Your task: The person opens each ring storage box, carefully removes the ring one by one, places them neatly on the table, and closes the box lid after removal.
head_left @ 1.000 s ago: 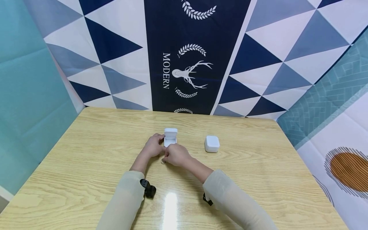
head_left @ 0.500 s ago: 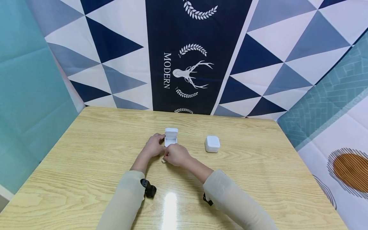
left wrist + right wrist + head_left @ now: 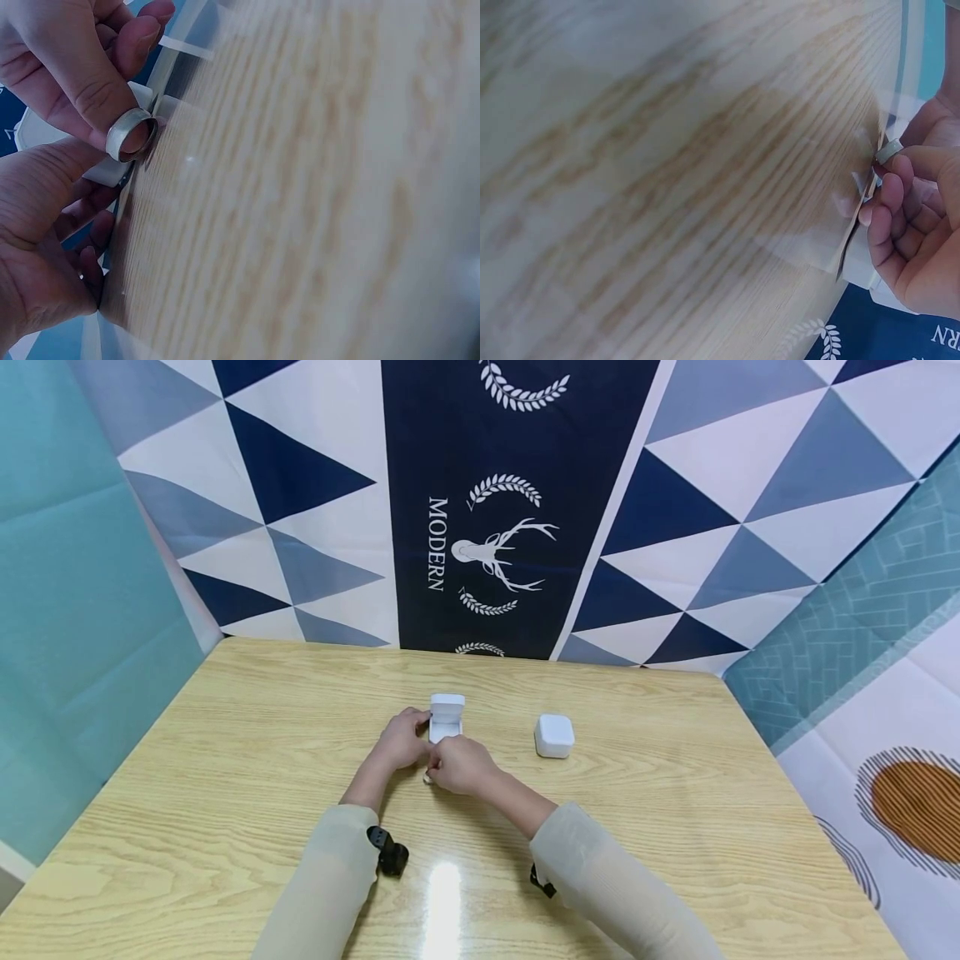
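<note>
A small white ring box (image 3: pixel 447 725) sits on the table with its lid raised. My left hand (image 3: pixel 401 742) holds it from the left side, the thumb along the near side. Close in front of the box, my right hand (image 3: pixel 463 764) pinches a silver-coloured ring (image 3: pixel 131 135) at its fingertips. In the left wrist view, the ring sits at the tip of a right-hand digit, just above the tabletop. The right wrist view shows the ring (image 3: pixel 889 151) edge-on, with the other right fingers curled below. Part of the box is hidden behind my right hand.
A second white box (image 3: pixel 554 736), lidded and rounded, stands to the right on the wooden table (image 3: pixel 637 827). Behind the table's far edge hangs a patterned cloth (image 3: pixel 510 510). Dark wrist cameras (image 3: pixel 392 853) sit on both sleeves.
The ring has shifted very slightly toward the box at my right fingertips, and less of it shows. My left hand and the box stay in place.
</note>
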A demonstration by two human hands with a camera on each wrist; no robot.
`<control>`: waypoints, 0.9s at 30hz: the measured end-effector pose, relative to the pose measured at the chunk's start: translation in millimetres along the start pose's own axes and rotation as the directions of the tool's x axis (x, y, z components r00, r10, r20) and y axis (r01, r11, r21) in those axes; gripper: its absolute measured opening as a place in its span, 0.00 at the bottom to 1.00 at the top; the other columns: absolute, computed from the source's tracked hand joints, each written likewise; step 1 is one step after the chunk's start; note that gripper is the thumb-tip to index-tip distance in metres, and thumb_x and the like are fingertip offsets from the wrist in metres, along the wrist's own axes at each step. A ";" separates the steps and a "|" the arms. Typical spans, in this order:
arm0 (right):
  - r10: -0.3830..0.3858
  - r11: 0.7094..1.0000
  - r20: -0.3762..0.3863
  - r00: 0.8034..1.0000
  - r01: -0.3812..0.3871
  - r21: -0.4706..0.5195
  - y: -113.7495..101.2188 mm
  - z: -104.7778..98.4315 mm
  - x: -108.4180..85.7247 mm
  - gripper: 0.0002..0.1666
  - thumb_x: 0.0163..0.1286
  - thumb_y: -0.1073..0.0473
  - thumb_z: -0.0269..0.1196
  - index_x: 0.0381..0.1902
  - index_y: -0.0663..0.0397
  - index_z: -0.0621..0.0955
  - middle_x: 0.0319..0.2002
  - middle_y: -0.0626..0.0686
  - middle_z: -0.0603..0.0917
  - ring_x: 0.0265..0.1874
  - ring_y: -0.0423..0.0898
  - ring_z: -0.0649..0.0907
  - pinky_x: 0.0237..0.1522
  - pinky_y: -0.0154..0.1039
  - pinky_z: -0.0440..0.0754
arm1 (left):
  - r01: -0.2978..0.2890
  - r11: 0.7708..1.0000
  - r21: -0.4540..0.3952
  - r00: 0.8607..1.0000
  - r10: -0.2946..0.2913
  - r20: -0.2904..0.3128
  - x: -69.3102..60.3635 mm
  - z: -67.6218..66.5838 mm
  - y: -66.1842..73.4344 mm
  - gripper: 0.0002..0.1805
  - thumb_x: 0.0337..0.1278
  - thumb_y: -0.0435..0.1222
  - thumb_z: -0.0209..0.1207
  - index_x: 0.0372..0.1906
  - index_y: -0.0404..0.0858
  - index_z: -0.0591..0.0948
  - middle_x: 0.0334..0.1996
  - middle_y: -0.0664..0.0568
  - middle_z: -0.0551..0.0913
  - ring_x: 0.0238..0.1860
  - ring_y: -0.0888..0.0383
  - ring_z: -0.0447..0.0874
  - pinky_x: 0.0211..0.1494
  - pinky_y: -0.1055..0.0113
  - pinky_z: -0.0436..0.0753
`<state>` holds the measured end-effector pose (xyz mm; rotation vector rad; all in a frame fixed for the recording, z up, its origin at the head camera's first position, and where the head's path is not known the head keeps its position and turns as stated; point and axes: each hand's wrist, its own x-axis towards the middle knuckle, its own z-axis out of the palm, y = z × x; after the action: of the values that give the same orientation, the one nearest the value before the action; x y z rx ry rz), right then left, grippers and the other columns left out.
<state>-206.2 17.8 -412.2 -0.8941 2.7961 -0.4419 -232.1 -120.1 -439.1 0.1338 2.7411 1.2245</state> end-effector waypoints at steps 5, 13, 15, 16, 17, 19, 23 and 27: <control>0.004 1.000 0.000 1.000 -0.004 0.004 0.0 -0.2 -0.1 0.07 0.60 0.58 0.65 0.26 0.53 0.87 0.19 0.45 0.84 0.14 0.35 0.69 0.19 0.29 0.66 | -0.001 1.000 -0.003 1.000 0.001 0.000 0.3 -0.1 0.2 0.38 0.47 0.38 0.68 0.65 0.34 0.68 0.61 0.40 0.71 0.64 0.42 0.66 0.68 0.51 0.65; 0.011 1.000 -0.007 1.000 -0.011 0.007 -1.2 -2.1 -1.1 0.08 0.58 0.54 0.67 0.22 0.49 0.86 0.18 0.43 0.83 0.14 0.35 0.70 0.20 0.29 0.68 | -0.006 1.000 -0.005 1.000 0.006 -0.003 0.1 -0.5 0.4 0.38 0.47 0.37 0.68 0.65 0.35 0.68 0.61 0.40 0.71 0.64 0.42 0.67 0.67 0.50 0.66; 0.012 1.000 -0.008 1.000 -0.012 0.009 -1.2 -1.9 -1.2 0.09 0.58 0.54 0.67 0.21 0.49 0.86 0.17 0.43 0.83 0.14 0.35 0.70 0.19 0.28 0.67 | -0.004 1.000 -0.010 1.000 0.004 -0.003 0.3 -0.1 0.1 0.38 0.47 0.37 0.68 0.65 0.35 0.68 0.60 0.40 0.72 0.64 0.42 0.67 0.67 0.50 0.66; 0.014 1.000 -0.007 1.000 -0.014 0.011 -1.2 -1.9 -1.2 0.09 0.58 0.54 0.68 0.21 0.49 0.86 0.17 0.43 0.83 0.14 0.35 0.70 0.19 0.28 0.67 | -0.003 1.000 -0.010 1.000 0.003 -0.004 0.3 0.0 -0.1 0.37 0.47 0.37 0.68 0.65 0.35 0.68 0.60 0.40 0.72 0.63 0.43 0.68 0.66 0.50 0.66; 0.016 1.000 -0.007 1.000 -0.016 0.014 -1.3 -2.0 -1.1 0.09 0.57 0.54 0.68 0.20 0.49 0.86 0.17 0.43 0.82 0.13 0.34 0.70 0.19 0.28 0.67 | -0.003 1.000 -0.011 1.000 0.003 -0.004 0.4 0.3 -0.3 0.37 0.47 0.37 0.68 0.65 0.35 0.68 0.60 0.40 0.72 0.63 0.43 0.68 0.66 0.50 0.66; 0.020 1.000 -0.007 1.000 -0.020 0.014 -1.5 -2.1 -0.9 0.09 0.57 0.54 0.68 0.20 0.49 0.86 0.16 0.42 0.82 0.13 0.34 0.69 0.18 0.28 0.66 | -0.003 1.000 -0.011 1.000 0.003 -0.004 0.4 0.4 -0.5 0.37 0.47 0.37 0.68 0.65 0.35 0.68 0.60 0.40 0.72 0.63 0.43 0.68 0.66 0.50 0.67; 0.026 1.000 -0.002 1.000 -0.026 0.009 -2.0 -2.4 -0.3 0.09 0.57 0.54 0.68 0.20 0.49 0.86 0.16 0.42 0.82 0.13 0.34 0.69 0.19 0.28 0.66 | -0.004 1.000 -0.013 1.000 0.004 -0.002 0.2 0.1 -0.1 0.37 0.47 0.37 0.68 0.65 0.35 0.68 0.60 0.40 0.72 0.64 0.43 0.67 0.67 0.50 0.66; 0.024 1.000 -0.001 1.000 -0.024 0.003 -2.3 -2.8 0.2 0.09 0.58 0.55 0.67 0.21 0.50 0.86 0.17 0.43 0.82 0.13 0.35 0.69 0.19 0.28 0.66 | -0.007 1.000 -0.010 1.000 0.007 -0.005 0.4 -0.3 0.0 0.37 0.47 0.36 0.68 0.65 0.35 0.68 0.60 0.40 0.72 0.63 0.42 0.68 0.66 0.50 0.66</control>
<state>-205.8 16.6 -408.8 -0.8594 2.8031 -0.4422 -232.6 -120.3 -439.0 0.1395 2.7403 1.2418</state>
